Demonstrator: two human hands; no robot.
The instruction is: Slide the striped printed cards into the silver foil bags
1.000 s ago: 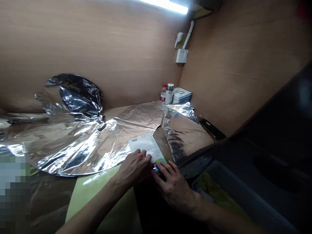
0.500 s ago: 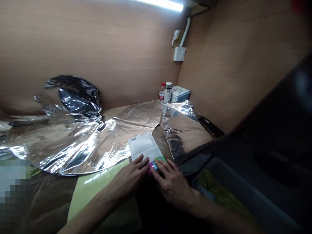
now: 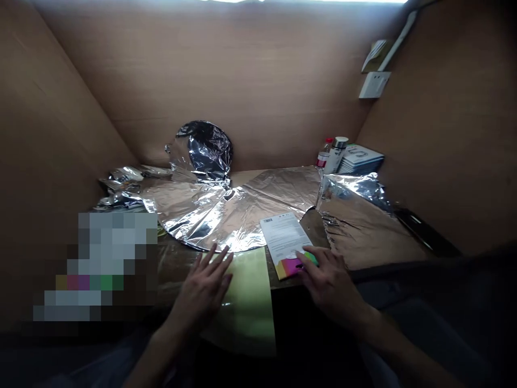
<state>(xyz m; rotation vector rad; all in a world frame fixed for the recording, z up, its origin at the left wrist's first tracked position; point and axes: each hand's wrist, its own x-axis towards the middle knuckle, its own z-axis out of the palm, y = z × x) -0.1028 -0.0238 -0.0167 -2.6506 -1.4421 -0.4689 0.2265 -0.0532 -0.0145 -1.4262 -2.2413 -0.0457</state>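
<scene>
My right hand [image 3: 329,280] lies on the lower right corner of a white printed packet [image 3: 287,237], its fingers apart and partly stretched over the coloured bottom strip. The packet lies flat on the table, with small print, a barcode and yellow, orange, magenta and green patches. My left hand [image 3: 207,280] is open, fingers spread, at the left part of a pale yellow-green sheet [image 3: 250,302]; whether it touches the sheet I cannot tell. That sheet reaches over the table's front edge. Just behind both hands spreads a large crinkled silver foil sheet [image 3: 210,218].
A dark rounded foil piece [image 3: 210,151] stands against the back wall. On the right lie another foil sheet [image 3: 363,226] and a dark flat object [image 3: 426,231]. A red-capped bottle [image 3: 323,156], a flask [image 3: 336,156] and stacked white packets [image 3: 361,157] stand at the back. A blurred-out patch covers the left.
My left hand has come off the packet and moved left, its fingers spreading. My right hand stays at the packet's lower corner. The camera view has swung left.
</scene>
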